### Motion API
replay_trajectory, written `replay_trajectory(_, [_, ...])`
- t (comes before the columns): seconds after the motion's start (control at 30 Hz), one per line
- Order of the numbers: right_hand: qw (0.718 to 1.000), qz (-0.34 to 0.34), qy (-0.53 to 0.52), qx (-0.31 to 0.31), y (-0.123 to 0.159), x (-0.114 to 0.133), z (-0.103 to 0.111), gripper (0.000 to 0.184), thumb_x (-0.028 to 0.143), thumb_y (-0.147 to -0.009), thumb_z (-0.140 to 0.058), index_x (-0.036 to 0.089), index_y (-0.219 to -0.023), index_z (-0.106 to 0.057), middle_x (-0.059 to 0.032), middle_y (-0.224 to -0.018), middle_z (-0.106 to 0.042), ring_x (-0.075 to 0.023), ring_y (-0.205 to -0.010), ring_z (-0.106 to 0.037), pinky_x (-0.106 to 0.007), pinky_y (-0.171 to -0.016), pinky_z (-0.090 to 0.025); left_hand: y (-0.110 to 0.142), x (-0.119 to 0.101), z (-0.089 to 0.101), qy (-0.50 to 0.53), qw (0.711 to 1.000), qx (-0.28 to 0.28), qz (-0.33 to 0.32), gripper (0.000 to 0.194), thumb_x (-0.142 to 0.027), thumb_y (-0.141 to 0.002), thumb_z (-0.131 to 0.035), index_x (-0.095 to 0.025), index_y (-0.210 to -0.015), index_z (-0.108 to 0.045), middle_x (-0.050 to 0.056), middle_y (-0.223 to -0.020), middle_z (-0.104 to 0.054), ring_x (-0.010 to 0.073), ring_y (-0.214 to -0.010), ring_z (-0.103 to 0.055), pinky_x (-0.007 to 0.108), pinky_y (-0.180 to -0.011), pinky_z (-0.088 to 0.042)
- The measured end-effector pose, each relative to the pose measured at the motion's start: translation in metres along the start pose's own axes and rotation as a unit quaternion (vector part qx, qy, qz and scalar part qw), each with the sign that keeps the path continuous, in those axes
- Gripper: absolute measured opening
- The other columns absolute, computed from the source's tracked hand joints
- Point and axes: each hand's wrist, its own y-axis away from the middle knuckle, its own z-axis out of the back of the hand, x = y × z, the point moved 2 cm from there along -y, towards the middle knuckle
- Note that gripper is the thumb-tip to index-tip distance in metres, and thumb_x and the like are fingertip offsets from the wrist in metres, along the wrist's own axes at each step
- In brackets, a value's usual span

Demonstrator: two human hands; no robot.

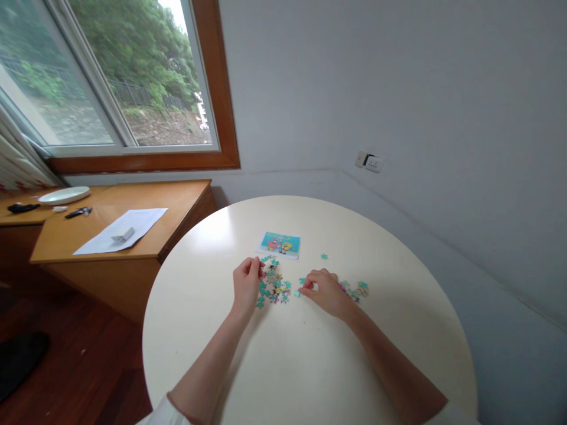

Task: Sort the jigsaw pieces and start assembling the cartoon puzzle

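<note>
On a round cream table (310, 360) lies a small heap of teal and multicoloured jigsaw pieces (274, 287). My left hand (247, 282) rests at the heap's left edge, fingers curled in a pinch on a pink-red piece. My right hand (325, 289) lies to the right of the heap, fingers closed on a teal piece at its fingertips. More loose pieces (358, 290) sit beyond my right hand. A single teal piece (323, 256) lies apart, farther back. A small cartoon picture card (279, 244) lies flat behind the heap.
A wooden desk (177, 206) stands left of the table, carrying a sheet of paper (121, 229), a white plate (64, 195) and small dark items. A window (106, 77) is above it. A wall socket (370, 162) sits on the right wall. Dark wooden floor lies at lower left.
</note>
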Motion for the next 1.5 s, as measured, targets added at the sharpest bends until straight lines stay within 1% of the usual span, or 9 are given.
replay_trajectory(0.27, [0.999,-0.001,0.035,-0.035,-0.002,-0.004,-0.006,0.016,0.029,-0.069,-0.069,0.02,-0.059,-0.06,-0.001,-0.074,-0.064,-0.0202,-0.083,-0.052,-0.034,-0.075,-0.03,-0.001,-0.001,0.001,0.028,0.999,-0.023,0.024,0.033,-0.044,-0.073,-0.048,-0.019,-0.052,-0.043,-0.006,-0.044,-0.033,0.0084,-0.042,-0.031,0.023,-0.044,-0.024])
replay_trajectory(0.37, [0.997,0.013,0.035,-0.068,-0.006,-0.008,-0.006,0.015,0.029,-0.075,-0.064,0.019,-0.063,-0.06,-0.0013,-0.076,-0.064,-0.0179,-0.08,-0.054,-0.032,-0.075,-0.031,0.001,-0.003,0.0,0.033,0.999,-0.023,0.026,0.033,-0.043,-0.073,-0.048,-0.019,-0.051,-0.041,-0.006,-0.044,-0.033,0.0084,-0.043,-0.031,0.022,-0.044,-0.024])
replay_trajectory(0.57, [0.974,-0.021,0.151,-0.168,-0.016,-0.031,0.004,0.027,0.026,-0.089,-0.043,0.017,-0.11,-0.058,-0.0132,-0.118,-0.059,-0.0253,-0.107,-0.051,-0.041,-0.086,-0.03,0.004,-0.005,-0.002,0.053,0.998,-0.018,0.035,0.031,-0.039,-0.072,-0.049,-0.018,-0.05,-0.042,-0.006,-0.044,-0.034,0.0078,-0.043,-0.031,0.021,-0.043,-0.025])
replay_trajectory(0.77, [0.975,-0.053,0.188,-0.107,-0.02,-0.038,0.0,0.031,0.023,-0.093,-0.034,0.016,-0.114,-0.055,-0.014,-0.126,-0.054,-0.0255,-0.118,-0.046,-0.049,-0.095,-0.024,0.005,-0.003,-0.004,0.039,0.999,-0.011,0.033,0.029,-0.039,-0.072,-0.048,-0.018,-0.052,-0.046,-0.006,-0.044,-0.034,0.0084,-0.043,-0.032,0.022,-0.043,-0.027])
replay_trajectory(0.97, [0.989,0.08,0.123,-0.017,-0.016,-0.017,-0.017,0.035,0.025,-0.094,-0.029,0.022,-0.119,-0.054,-0.0083,-0.129,-0.052,-0.0205,-0.124,-0.041,-0.047,-0.1,-0.021,0.006,-0.002,-0.005,0.048,0.998,-0.01,0.031,0.03,-0.038,-0.072,-0.05,-0.017,-0.051,-0.046,-0.006,-0.044,-0.034,0.0076,-0.043,-0.032,0.021,-0.043,-0.026])
replay_trajectory(1.07, [0.988,0.107,0.105,-0.024,-0.016,-0.012,-0.013,0.035,0.025,-0.093,-0.031,0.02,-0.118,-0.054,-0.0084,-0.128,-0.053,-0.0199,-0.122,-0.043,-0.044,-0.099,-0.024,0.006,-0.001,-0.005,0.051,0.998,-0.012,0.029,0.03,-0.038,-0.071,-0.05,-0.017,-0.05,-0.045,-0.006,-0.044,-0.034,0.0074,-0.044,-0.031,0.02,-0.044,-0.026])
replay_trajectory(1.27, [0.991,-0.008,0.115,-0.065,-0.014,-0.033,0.032,0.025,0.019,-0.085,-0.04,0.017,-0.087,-0.065,-0.0065,-0.094,-0.067,-0.017,-0.087,-0.06,-0.031,-0.082,-0.038,0.005,0.0,-0.005,0.051,0.998,-0.009,0.032,0.029,-0.038,-0.072,-0.05,-0.017,-0.052,-0.047,-0.007,-0.044,-0.034,0.0076,-0.043,-0.031,0.021,-0.044,-0.025])
replay_trajectory(1.4, [0.99,-0.088,0.109,-0.012,-0.005,-0.054,0.05,0.014,0.024,-0.078,-0.05,0.019,-0.08,-0.064,-0.0036,-0.085,-0.067,-0.0157,-0.078,-0.059,-0.026,-0.072,-0.04,0.005,0.0,-0.005,0.047,0.998,-0.006,0.032,0.029,-0.037,-0.073,-0.049,-0.017,-0.052,-0.048,-0.007,-0.044,-0.035,0.0077,-0.044,-0.031,0.021,-0.044,-0.025])
replay_trajectory(1.5, [0.99,-0.105,0.087,0.024,0.001,-0.065,0.054,0.019,0.034,-0.074,-0.058,0.018,-0.083,-0.063,-0.004,-0.083,-0.066,-0.0158,-0.075,-0.058,-0.025,-0.066,-0.04,0.005,0.001,-0.004,0.041,0.999,-0.009,0.027,0.03,-0.037,-0.073,-0.049,-0.017,-0.051,-0.046,-0.006,-0.044,-0.035,0.0076,-0.044,-0.032,0.021,-0.044,-0.025])
